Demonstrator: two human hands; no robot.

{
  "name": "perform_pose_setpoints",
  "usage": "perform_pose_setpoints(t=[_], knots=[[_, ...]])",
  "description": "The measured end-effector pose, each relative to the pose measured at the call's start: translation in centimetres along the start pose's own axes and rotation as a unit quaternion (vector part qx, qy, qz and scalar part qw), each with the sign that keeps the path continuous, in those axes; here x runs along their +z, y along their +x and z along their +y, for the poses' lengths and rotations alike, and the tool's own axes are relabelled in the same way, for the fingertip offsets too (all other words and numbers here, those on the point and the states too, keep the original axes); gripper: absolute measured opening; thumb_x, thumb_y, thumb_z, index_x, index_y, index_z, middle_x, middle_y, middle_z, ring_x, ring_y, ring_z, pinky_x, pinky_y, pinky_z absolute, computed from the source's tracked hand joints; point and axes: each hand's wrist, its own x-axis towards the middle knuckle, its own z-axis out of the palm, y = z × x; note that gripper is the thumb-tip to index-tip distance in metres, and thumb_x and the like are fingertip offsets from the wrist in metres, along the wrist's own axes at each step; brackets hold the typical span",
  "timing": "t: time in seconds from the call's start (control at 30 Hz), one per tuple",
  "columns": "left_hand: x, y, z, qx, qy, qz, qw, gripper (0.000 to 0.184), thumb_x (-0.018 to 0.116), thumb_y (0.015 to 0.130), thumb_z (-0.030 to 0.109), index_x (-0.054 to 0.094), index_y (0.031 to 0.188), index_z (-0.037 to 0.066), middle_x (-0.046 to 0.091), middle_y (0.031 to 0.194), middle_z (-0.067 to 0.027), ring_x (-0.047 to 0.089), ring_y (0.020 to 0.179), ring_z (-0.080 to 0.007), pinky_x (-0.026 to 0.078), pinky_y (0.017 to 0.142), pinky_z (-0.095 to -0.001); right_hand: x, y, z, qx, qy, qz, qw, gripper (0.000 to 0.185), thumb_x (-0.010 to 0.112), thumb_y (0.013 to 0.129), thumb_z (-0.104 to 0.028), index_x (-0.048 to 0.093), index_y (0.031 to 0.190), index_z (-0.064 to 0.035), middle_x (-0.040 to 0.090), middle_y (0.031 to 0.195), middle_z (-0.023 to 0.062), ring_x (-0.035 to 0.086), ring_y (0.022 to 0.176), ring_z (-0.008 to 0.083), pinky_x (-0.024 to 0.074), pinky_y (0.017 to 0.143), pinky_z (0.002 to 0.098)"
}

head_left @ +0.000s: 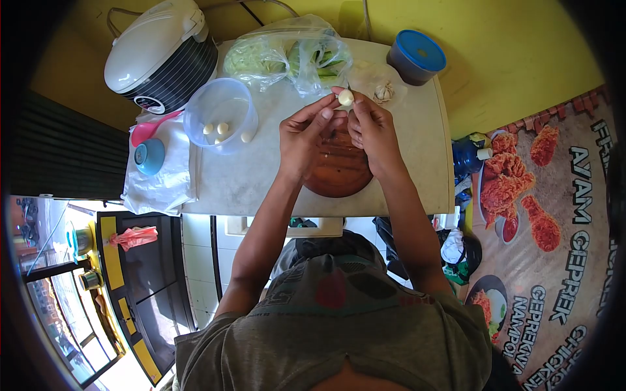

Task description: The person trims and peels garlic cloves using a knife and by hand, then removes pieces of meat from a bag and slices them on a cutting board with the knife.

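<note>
Reference landmark: the round brown board [338, 174], lying on the desk [417, 169] in front of the person.

Workpiece: one peeled clove [345, 98], held just past the board's far edge, close to the board's centreline. Both hands are narrowed to a fingertip pinch. The left hand [305, 133] reaches it from the board's left side; the right hand [373, 133], from the right. The clove lies forward and inward of each palm, between the two sets of fingertips. Neither hand is clearly nearer. Long axis: the visible outline is almost round, so its direction cannot be read reliably. Finger contact on the underside is hidden.

Surrounding items: left of the board, a clear tub [228, 104] contains pale cloves [223, 127]. Another clove [247, 137] shows at the tub's board-facing side; whether it is inside or outside the wall cannot be told. Beyond the board, toward its right, is a garlic bulb [383, 92]. Directly beyond the board are bagged greens [323, 62].
</note>
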Motion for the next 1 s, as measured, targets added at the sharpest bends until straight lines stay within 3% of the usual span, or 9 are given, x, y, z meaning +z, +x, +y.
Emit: perform_pose_setpoints(t=[0.23,0.3,0.4,0.53,0.63,0.7,0.8,0.93,1.0], knots=[[0.2,0.0,0.3,0.009,0.102,0.013,0.995,0.028,0.063,0.091,0.005,0.06,0.117,-0.005,0.069,0.102,-0.0134,0.068,0.087,-0.0144,0.054,0.072,-0.0235,1.3,-0.1,0.2,-0.065,-0.06,0.067,0.994,0.035,0.048,0.102,-0.03,0.065,0.118,-0.0044,0.043,0.065,-0.0078,0.035,0.055,-0.0004,0.03,0.049,0.0183],[-0.1,0.2,0.3,-0.015,0.104,0.016,0.994,0.023,0.063,0.091,0.005,0.062,0.111,-0.005,0.07,0.098,-0.012,0.068,0.085,-0.0141,0.053,0.07,-0.0228,1.0,-0.3,-0.3,0.004,-0.028,0.048,0.998,0.036,0.048,0.102,-0.032,0.065,0.118,-0.0053,0.04,0.064,-0.0084,0.035,0.055,-0.0004,0.0298,0.048,0.0179],[-0.3,0.1,0.1,-0.015,0.081,0.008,0.997,0.023,0.063,0.091,0.005,0.063,0.112,-0.005,0.07,0.094,-0.0115,0.068,0.085,-0.0134,0.052,0.069,-0.0217,0.2,-0.2,-0.4,0.035,0.03,0.011,0.999,0.042,0.042,0.103,-0.037,0.061,0.123,-0.0057,0.03,0.06,-0.0099,0.027,0.05,0.0003,0.0242,0.045,0.0191],[-0.5,0.2,0.3,-0.036,0.071,0.024,0.997,0.024,0.061,0.092,0.003,0.06,0.112,-0.009,0.068,0.102,-0.0157,0.068,0.088,-0.0189,0.056,0.076,-0.0269,-1.3,0.6,-0.6,0.028,0.0,0.052,0.998,0.042,0.04,0.103,-0.037,0.061,0.123,-0.0058,0.029,0.061,-0.0097,0.026,0.05,0.0,0.0233,0.045,0.0188],[-0.6,0.3,0.3,-0.043,0.078,0.033,0.996,0.024,0.061,0.092,0.004,0.06,0.113,-0.008,0.068,0.102,-0.0152,0.068,0.087,-0.0182,0.056,0.076,-0.0269,-4.5,3.0,1.8,-0.029,-0.144,0.135,0.98,0.042,0.044,0.102,-0.039,0.065,0.116,-0.0054,0.039,0.061,-0.008,0.033,0.05,0.0032,0.0311,0.046,0.0215],[-0.6,0.4,0.3,-0.042,0.097,0.053,0.993,0.025,0.061,0.092,0.004,0.059,0.113,-0.008,0.067,0.101,-0.0143,0.067,0.086,-0.0173,0.055,0.076,-0.0266,-6.4,4.7,3.1,-0.079,-0.376,0.236,0.893,0.039,0.052,0.097,-0.038,0.068,0.101,-0.002,0.055,0.06,0.0049,0.052,0.053,0.019,0.0423,0.056,0.0347],[-0.6,0.4,0.2,-0.053,0.09,0.056,0.993,0.025,0.061,0.092,0.004,0.059,0.114,-0.009,0.066,0.101,-0.0137,0.066,0.087,-0.017,0.055,0.078,-0.0265,-8.1,5.4,2.2,-0.045,-0.486,0.262,0.833,0.034,0.057,0.092,-0.035,0.069,0.094,-0.0033,0.066,0.074,0.0153,0.064,0.069,0.0306,0.0472,0.064,0.0405],[-0.6,0.4,0.0,-0.024,0.105,0.053,0.993,0.025,0.064,0.093,0.015,0.065,0.112,-0.001,0.07,0.094,-0.009,0.066,0.083,-0.0106,0.05,0.067,-0.0209,-8.9,6.0,1.7,-0.048,-0.494,0.262,0.828,0.025,0.056,0.092,-0.024,0.071,0.1,-0.0053,0.071,0.077,0.01,0.068,0.074,0.0245,0.0498,0.07,0.0334],[-0.5,0.3,0.3,-0.027,0.108,0.05,0.993,0.026,0.061,0.093,0.006,0.059,0.115,-0.008,0.066,0.102,-0.0136,0.067,0.09,-0.0181,0.056,0.081,-0.0269,-9.3,6.0,1.9,-0.076,-0.51,0.252,0.819,0.025,0.056,0.092,-0.023,0.071,0.101,-0.0047,0.072,0.088,0.0122,0.07,0.086,0.0254,0.0509,0.077,0.0337]])
